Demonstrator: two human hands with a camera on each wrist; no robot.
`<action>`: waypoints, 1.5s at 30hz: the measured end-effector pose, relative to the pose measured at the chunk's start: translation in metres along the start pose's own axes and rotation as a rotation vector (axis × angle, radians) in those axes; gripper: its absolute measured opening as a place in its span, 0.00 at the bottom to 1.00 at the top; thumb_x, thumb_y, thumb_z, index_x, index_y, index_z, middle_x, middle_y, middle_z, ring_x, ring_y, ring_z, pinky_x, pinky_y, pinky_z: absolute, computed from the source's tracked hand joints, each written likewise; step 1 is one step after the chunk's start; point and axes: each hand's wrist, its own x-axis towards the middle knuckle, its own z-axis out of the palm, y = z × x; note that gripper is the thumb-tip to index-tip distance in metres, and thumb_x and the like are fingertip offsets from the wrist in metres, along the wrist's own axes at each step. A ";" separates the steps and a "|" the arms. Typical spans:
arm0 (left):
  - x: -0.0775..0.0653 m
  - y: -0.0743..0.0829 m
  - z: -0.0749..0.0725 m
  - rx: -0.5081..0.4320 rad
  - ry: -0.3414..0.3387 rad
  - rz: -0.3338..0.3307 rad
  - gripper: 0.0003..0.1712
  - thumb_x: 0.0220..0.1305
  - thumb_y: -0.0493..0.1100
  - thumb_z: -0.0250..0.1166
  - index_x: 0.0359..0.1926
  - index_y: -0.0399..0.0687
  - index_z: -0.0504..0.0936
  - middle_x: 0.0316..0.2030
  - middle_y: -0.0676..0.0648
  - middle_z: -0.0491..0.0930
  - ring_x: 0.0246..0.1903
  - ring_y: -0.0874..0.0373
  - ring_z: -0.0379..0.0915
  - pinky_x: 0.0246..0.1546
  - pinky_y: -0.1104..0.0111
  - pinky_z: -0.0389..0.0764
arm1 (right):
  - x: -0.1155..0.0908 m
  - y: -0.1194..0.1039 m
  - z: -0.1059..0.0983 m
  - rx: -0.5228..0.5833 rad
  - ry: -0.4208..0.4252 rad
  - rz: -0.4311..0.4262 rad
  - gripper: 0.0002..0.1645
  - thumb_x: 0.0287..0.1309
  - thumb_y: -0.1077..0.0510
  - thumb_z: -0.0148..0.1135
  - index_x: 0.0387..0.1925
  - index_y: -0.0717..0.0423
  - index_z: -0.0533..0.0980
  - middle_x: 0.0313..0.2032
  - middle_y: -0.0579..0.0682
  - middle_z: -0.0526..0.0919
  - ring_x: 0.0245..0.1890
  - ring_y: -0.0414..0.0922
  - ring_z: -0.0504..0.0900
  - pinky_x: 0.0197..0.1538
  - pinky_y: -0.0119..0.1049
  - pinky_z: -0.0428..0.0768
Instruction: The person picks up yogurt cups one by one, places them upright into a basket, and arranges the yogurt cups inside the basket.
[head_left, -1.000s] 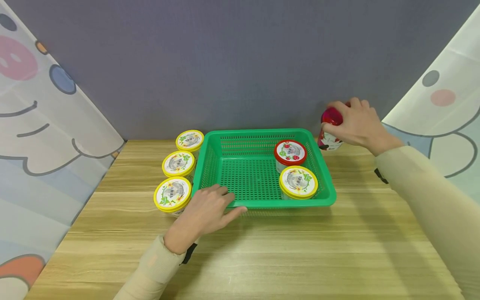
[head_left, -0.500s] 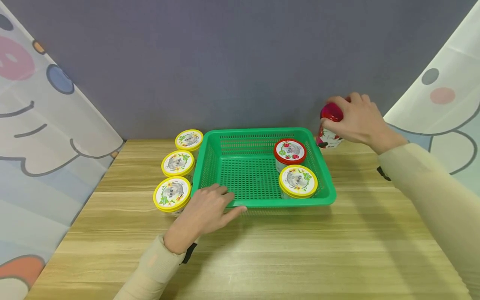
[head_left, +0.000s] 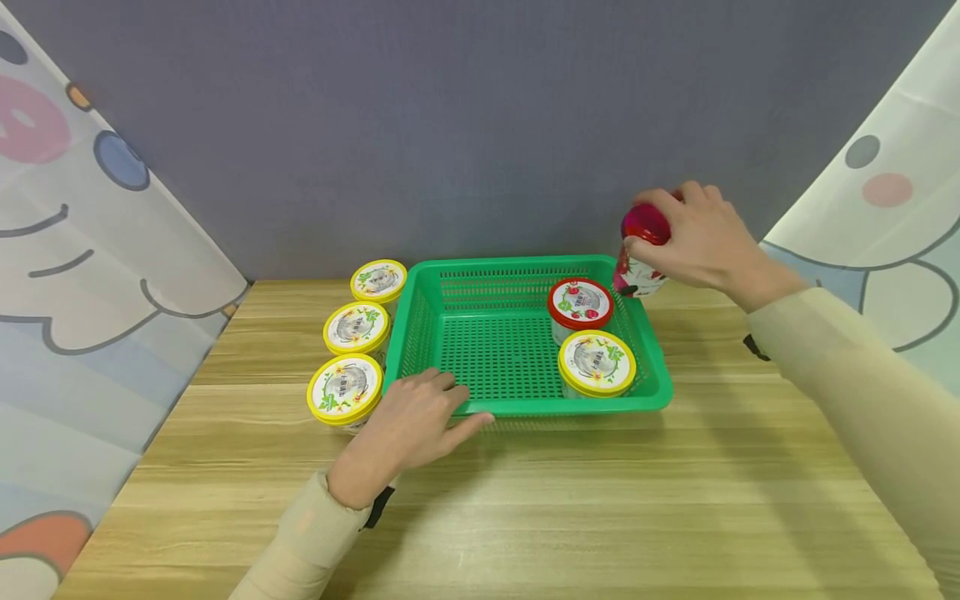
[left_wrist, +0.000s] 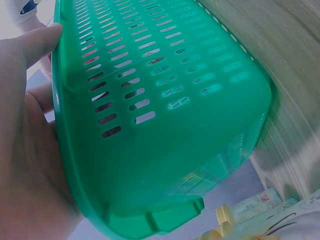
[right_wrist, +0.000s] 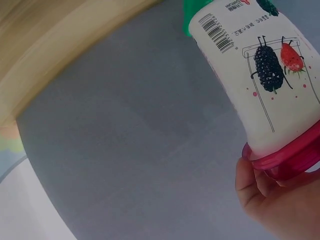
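Observation:
My right hand (head_left: pixel 701 237) grips a tall printed cup (head_left: pixel 637 279) from above by its red lid. The cup overlaps the back right corner of the green basket (head_left: pixel 570 407). Mulberries and a strawberry show on the white side of the cup (right_wrist: pixel 225 65) in the right wrist view. My left hand (head_left: pixel 420 421) holds the basket's front left corner, fingers curled over the rim and thumb along the front edge. Inside the basket, at the right, stand a red-lidded tub (head_left: pixel 580 302) and a yellow-lidded tub (head_left: pixel 596 363).
Left of the basket, a far yellow-lidded tub (head_left: pixel 378 280), a middle one and a near tub (head_left: pixel 345 388) stand in a row on the wooden table (head_left: pixel 600 508). A grey panel (head_left: pixel 480 125) rises behind, with cartoon-printed cloths at both sides.
My right hand has carried the cup leftward, from beside the basket to its back right corner. The left hand and the tubs have kept their places.

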 end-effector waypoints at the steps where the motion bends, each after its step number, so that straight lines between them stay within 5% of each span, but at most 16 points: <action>1: 0.000 0.000 0.000 0.001 -0.001 -0.001 0.25 0.68 0.65 0.63 0.26 0.52 0.81 0.24 0.54 0.75 0.26 0.58 0.71 0.25 0.65 0.74 | 0.000 -0.002 0.000 0.002 0.002 -0.003 0.36 0.62 0.41 0.50 0.68 0.53 0.68 0.58 0.69 0.68 0.57 0.68 0.63 0.51 0.66 0.66; 45: 0.000 0.001 -0.001 -0.008 -0.004 0.004 0.24 0.68 0.65 0.62 0.26 0.52 0.80 0.24 0.54 0.75 0.26 0.58 0.71 0.25 0.66 0.74 | -0.012 -0.073 0.024 0.063 -0.023 -0.226 0.33 0.62 0.40 0.57 0.67 0.46 0.71 0.55 0.57 0.73 0.52 0.56 0.68 0.48 0.55 0.72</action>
